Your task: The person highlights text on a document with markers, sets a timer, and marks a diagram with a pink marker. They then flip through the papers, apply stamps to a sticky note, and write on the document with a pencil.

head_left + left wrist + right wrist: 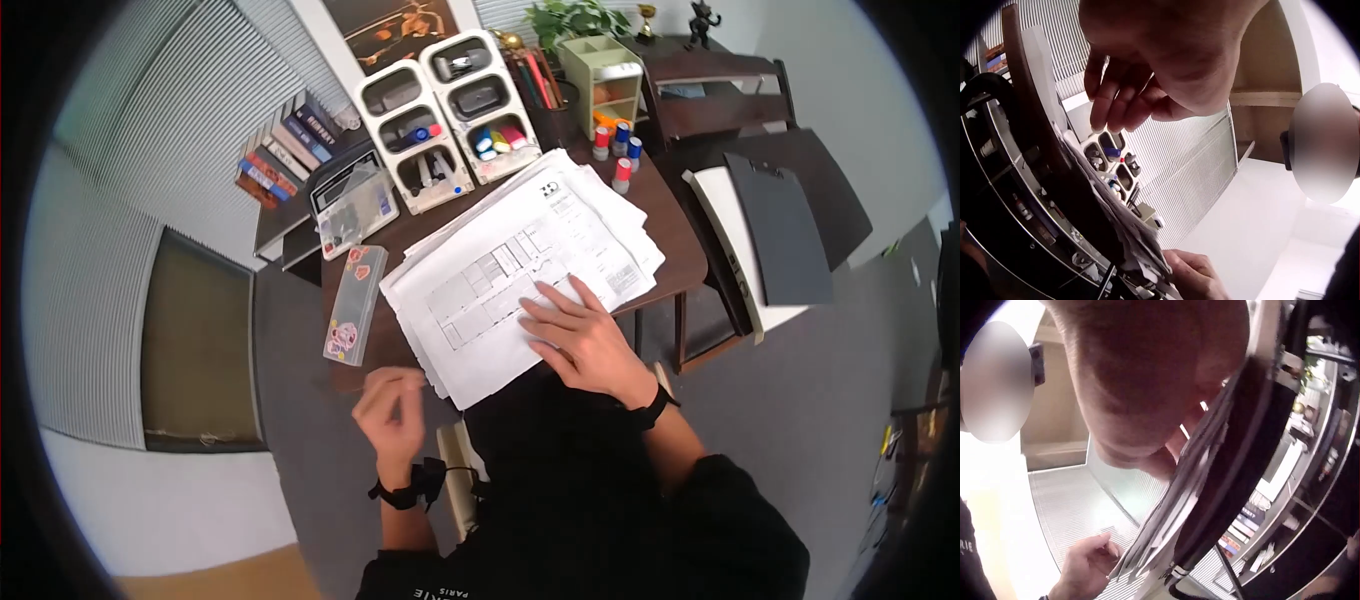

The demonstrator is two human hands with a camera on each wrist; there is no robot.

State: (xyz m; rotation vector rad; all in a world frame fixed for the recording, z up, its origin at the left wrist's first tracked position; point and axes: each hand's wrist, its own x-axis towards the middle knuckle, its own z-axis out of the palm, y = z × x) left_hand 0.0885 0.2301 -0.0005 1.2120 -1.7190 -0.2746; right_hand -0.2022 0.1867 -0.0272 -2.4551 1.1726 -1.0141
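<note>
A stack of paper sheets (470,365) lies at a slant on the dark brown desk (665,215), its top sheet printed with a floor plan. My right hand (585,350) rests on the plan's lower right with fingers spread and fairly straight. Off the stack's lower left corner, my left hand (393,412) hovers by the desk's front edge, slightly blurred. In the left wrist view that hand (1166,56) has loosely bent fingers with nothing between them. The right wrist view shows the right palm (1147,387) over the layered sheet edges (1175,500).
Left of the papers lies a clear pencil case (355,305) with stickers. Behind stand white organizers (412,140) with stationery, a clear box (355,210), and red and blue capped bottles (622,172). A black clipboard (775,230) lies on the right, books (290,150) at the back left.
</note>
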